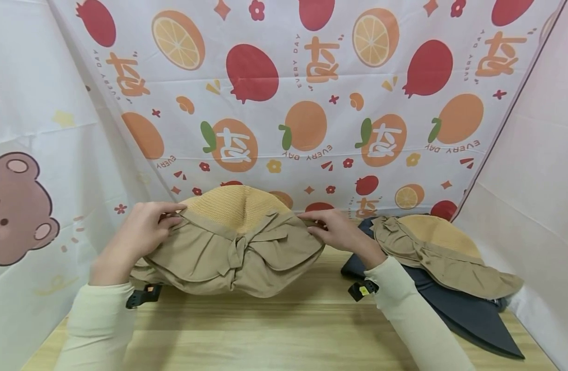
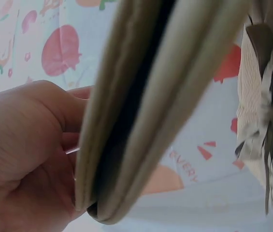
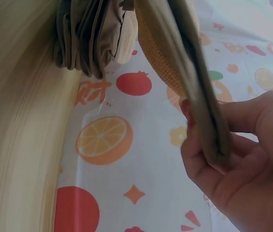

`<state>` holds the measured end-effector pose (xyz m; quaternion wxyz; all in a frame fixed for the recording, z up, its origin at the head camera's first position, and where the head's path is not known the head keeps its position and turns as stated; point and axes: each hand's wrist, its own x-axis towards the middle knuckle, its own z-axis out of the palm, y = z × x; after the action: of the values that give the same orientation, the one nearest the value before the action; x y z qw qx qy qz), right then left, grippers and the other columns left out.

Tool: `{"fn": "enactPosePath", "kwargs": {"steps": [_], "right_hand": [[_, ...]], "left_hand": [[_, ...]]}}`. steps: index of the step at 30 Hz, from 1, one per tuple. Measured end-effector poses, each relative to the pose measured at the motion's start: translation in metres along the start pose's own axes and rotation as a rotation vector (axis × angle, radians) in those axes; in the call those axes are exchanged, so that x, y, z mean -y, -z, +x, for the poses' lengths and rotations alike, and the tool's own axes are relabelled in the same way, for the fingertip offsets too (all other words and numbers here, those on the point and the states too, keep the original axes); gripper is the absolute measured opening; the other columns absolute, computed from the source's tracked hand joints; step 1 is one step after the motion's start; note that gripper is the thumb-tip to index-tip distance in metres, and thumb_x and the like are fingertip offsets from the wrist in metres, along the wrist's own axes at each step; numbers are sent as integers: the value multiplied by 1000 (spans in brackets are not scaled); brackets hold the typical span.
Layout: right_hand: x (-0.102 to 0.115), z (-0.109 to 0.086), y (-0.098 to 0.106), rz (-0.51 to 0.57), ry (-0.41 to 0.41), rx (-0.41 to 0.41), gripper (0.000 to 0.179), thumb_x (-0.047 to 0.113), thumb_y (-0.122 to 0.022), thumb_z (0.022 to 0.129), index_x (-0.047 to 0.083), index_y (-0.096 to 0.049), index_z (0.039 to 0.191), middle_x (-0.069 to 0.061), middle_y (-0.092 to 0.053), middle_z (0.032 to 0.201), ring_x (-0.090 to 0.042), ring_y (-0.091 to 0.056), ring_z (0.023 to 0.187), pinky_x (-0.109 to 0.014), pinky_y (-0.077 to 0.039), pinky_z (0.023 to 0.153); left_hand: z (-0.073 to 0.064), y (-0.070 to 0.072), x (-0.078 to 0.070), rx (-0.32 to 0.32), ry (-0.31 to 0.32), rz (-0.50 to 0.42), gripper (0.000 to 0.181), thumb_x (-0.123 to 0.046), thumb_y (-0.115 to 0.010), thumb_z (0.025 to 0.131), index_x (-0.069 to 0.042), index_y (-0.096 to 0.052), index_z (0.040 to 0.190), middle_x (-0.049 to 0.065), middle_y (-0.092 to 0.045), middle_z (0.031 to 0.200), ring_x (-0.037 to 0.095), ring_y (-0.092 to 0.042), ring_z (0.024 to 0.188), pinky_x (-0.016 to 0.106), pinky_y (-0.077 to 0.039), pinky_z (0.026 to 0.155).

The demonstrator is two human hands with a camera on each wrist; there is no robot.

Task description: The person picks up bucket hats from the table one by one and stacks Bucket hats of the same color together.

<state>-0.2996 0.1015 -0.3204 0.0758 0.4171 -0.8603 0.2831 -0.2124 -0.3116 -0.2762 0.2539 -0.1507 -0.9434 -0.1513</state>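
Observation:
A sun hat (image 1: 219, 208) with a yellow woven crown, tan fabric brim and knotted bow is in front of me in the head view. My left hand (image 1: 142, 229) pinches its brim on the left side. On the opposite side, my right hand (image 1: 341, 234) pinches the brim between thumb and fingers. In the left wrist view, the folded brim edge (image 2: 141, 111) hides part of the fingers. The right wrist view shows the thumb and fingers on either side of the brim (image 3: 206, 116).
At the right, a similar tan and yellow hat (image 1: 444, 239) lies on a dark navy hat with a wide brim (image 1: 474, 317). Both are on the wooden table (image 1: 247, 335). A fruit-print cloth (image 1: 307, 170) stands behind, with pale cloth walls at both sides.

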Motion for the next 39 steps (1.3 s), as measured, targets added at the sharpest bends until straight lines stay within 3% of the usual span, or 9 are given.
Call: {"fn": "enactPosePath", "kwargs": {"steps": [6,14,19,22,26,31,35,39], "right_hand": [[5,7,0,34,29,38,41,4,-66,99,11,-66,140,-8,-75,118,-12,-64,87,-25,-52,75],[12,20,-2,43,34,-7,35,7,-66,100,11,-69,135,-4,-75,100,-10,-53,73,-23,-46,66],[16,32,-7,46,61,-19,35,6,-66,100,12,-69,135,-5,-76,98,-8,-47,66,-22,-42,63],[17,38,-9,53,89,-58,32,5,-66,100,11,-71,131,-6,-74,95,-9,-47,66,-23,-43,64],[19,47,-10,67,133,-124,20,4,-66,99,9,-72,118,-8,-74,95,-10,-58,72,-24,-50,67],[21,56,-13,56,168,-174,11,2,-67,98,6,-76,104,-10,-78,101,-15,-65,77,-25,-54,69],[23,64,-15,20,166,-180,12,4,-68,98,5,-79,104,-10,-79,105,-14,-65,78,-24,-53,71],[28,71,-15,16,127,-136,16,4,-67,98,5,-79,109,-10,-79,107,-12,-60,76,-22,-49,70]], "left_hand": [[-5,10,12,-22,22,33,26,-1,-75,89,-1,-78,115,23,-77,103,20,-57,69,34,-43,64],[-5,25,24,-20,15,85,25,-2,-76,90,-1,-77,115,24,-77,101,26,-63,72,42,-48,66],[-3,34,30,14,24,97,25,-2,-74,91,-1,-76,116,25,-76,99,21,-58,67,34,-41,58],[-3,39,35,22,35,118,24,-4,-73,92,-2,-76,116,28,-75,103,26,-63,69,34,-40,57],[-1,44,42,10,28,141,25,-3,-73,91,-1,-76,116,31,-74,104,33,-67,73,40,-44,59],[1,51,48,9,37,146,26,-3,-72,92,0,-75,117,31,-74,102,27,-59,69,38,-42,60],[2,56,52,6,45,153,26,-3,-72,92,-2,-75,118,30,-74,106,31,-63,74,44,-46,63],[5,61,57,13,50,161,26,-3,-72,92,-1,-75,117,30,-73,106,31,-63,74,42,-45,62]]}}
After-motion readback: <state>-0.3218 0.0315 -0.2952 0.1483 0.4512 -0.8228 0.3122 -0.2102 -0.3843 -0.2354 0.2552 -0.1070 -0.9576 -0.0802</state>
